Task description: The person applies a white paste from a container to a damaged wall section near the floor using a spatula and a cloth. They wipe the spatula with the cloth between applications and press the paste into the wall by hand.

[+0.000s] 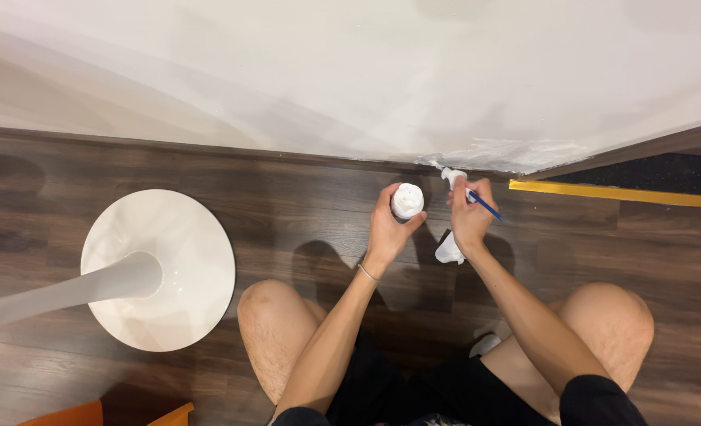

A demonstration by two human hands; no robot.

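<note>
Dark wood-grain plank flooring (303, 213) ran under me, matte with a faint sheen, meeting a smooth off-white wall (350, 71) along a thin dark baseboard line. Near the wall's lower corner the surface looked rougher, with a patch of fresh white filler (516, 150) smeared in uneven strokes. A strip of yellow tape (619, 193) lay flat on the floor to the right of that corner, beside a darker speckled floor area.

My left hand (386, 229) was closed around a small round white container (406, 200), fingers wrapped on its sides, its white top facing up at me. The container sat upright in the grip, just left of my other hand and close to the wall's base.

My right hand (470, 217) was pinched shut on a thin blue-handled tool (486, 206); its white-coated front end (451, 177) pointed up toward the patched corner, nearly touching the wall edge. A crumpled white cloth or paper (449, 250) hung from the underside of that hand; I could not tell how it was held.

To the left stood a glossy white round pedestal base (161, 268) with a tapering stem. Orange pieces (90, 414) showed at the bottom edge. I was crouched, bare knees either side, a thin bracelet (368, 273) on the left wrist.
</note>
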